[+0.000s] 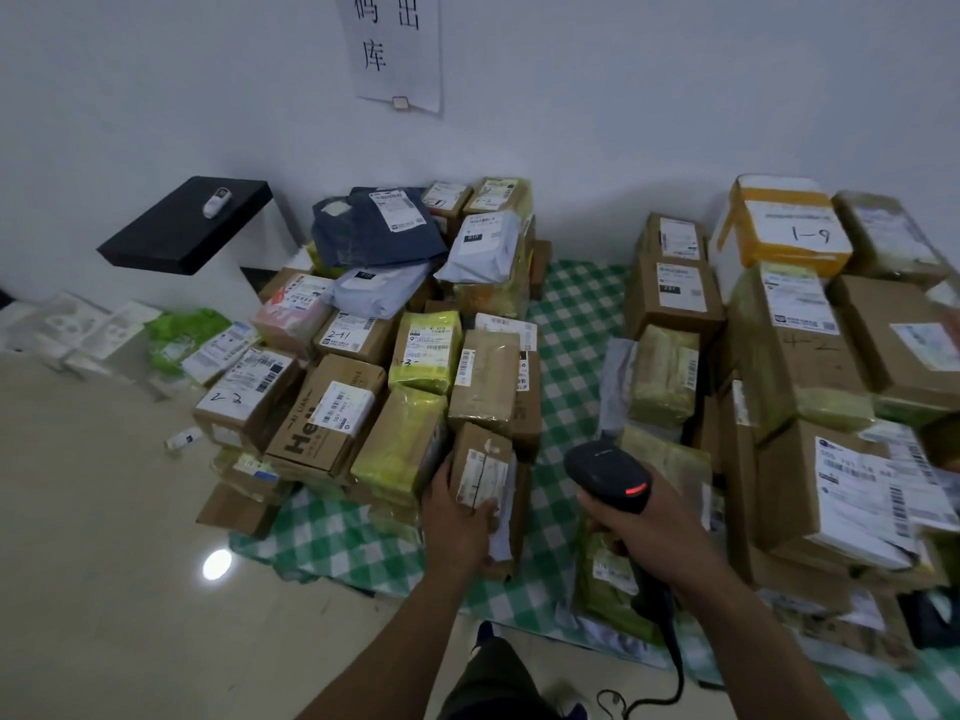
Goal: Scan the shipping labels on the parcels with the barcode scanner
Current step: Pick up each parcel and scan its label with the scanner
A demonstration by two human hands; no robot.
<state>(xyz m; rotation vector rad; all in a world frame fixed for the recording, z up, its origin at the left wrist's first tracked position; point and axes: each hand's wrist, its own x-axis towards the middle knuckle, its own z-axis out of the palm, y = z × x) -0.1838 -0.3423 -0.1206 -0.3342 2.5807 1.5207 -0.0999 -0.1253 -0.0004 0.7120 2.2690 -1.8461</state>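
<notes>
**As the left hand (457,517) grips a box (480,459), the right hand (631,524) holds the scanner (608,472) beside it**

Where the left pile (363,356) of parcels reaches its near edge, the small brown box stands on end against the parcels behind it. The left hand wraps its lower part. The thumb lies up the left side, and the fingers curl round the right side to the lower edge of the white label (480,478). That label is on the face turned toward the camera, and its print is too blurred to read.

The right hand is closed round the scanner's black handle, fingers fully wrapped. The scanner's head sits just right of the box, apart from it. It is above the strip of green checked cloth (571,314) that shows between the two piles. A red light (636,491) glows on the head. Which way the scanning window faces cannot be told. A black cable (675,662) hangs from the handle toward the floor (104,511).

The right pile (810,356) holds larger cartons, with a white case (789,231) at the back, taped in yellow and marked 1-9. Both piles rest on the cloth. On the wall a black shelf (176,236) carries a small white device (215,201). A paper sign (397,49) hangs above the left pile.
</notes>
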